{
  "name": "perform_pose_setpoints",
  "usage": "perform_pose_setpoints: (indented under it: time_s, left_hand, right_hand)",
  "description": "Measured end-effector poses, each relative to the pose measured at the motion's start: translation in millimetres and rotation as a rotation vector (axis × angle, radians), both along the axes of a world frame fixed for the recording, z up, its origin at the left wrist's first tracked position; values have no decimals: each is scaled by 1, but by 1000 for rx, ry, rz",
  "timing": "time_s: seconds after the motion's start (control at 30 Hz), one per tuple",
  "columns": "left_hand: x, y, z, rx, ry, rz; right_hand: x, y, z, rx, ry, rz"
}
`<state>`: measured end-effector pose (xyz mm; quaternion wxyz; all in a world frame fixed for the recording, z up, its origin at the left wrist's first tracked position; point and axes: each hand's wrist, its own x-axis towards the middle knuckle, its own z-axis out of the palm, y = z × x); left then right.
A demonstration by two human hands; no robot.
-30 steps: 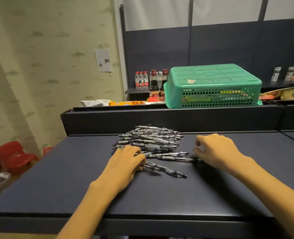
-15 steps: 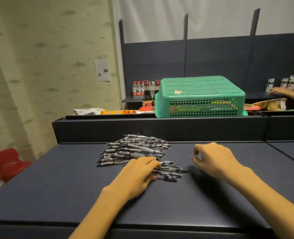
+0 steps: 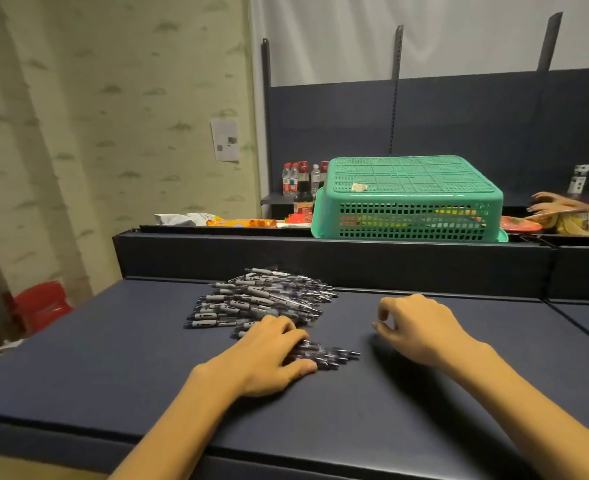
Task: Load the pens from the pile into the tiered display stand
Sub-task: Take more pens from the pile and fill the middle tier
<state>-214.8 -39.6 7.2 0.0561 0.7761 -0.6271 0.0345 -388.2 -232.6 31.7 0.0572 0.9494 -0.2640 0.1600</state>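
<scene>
Overturned green basket behind pens

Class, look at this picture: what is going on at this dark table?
A person is sorting pens. The left hand lies over a small bunch of pens pulled out from the pile on the dark table. The right hand hovers beside them, fingers loosely curled, holding nothing. No display stand is in view; an upturned green basket sits behind.
</scene>
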Motion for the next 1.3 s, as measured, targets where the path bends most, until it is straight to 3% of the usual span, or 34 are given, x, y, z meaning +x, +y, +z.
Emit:
perform_pose_setpoints:
  time_s: [0.27,0.43,0.77,1.03,1.3]
  left_hand:
    - [14,19,-4,45,38,73]
    - [35,26,-3,56,-60,120]
    - [59,27,-10,-131,54,10]
    - [68,38,-1,-271,18,-17]
    - [79,18,8,-131,-34,-23]
  right_hand:
    - [7,3,-1,5,-2,53]
    - [8,-2,1,-2,-5,18]
    - [30,10,9,5,-47,23]
    - [47,19,12,23,-56,-15]
    - [58,30,15,17,-54,-30]
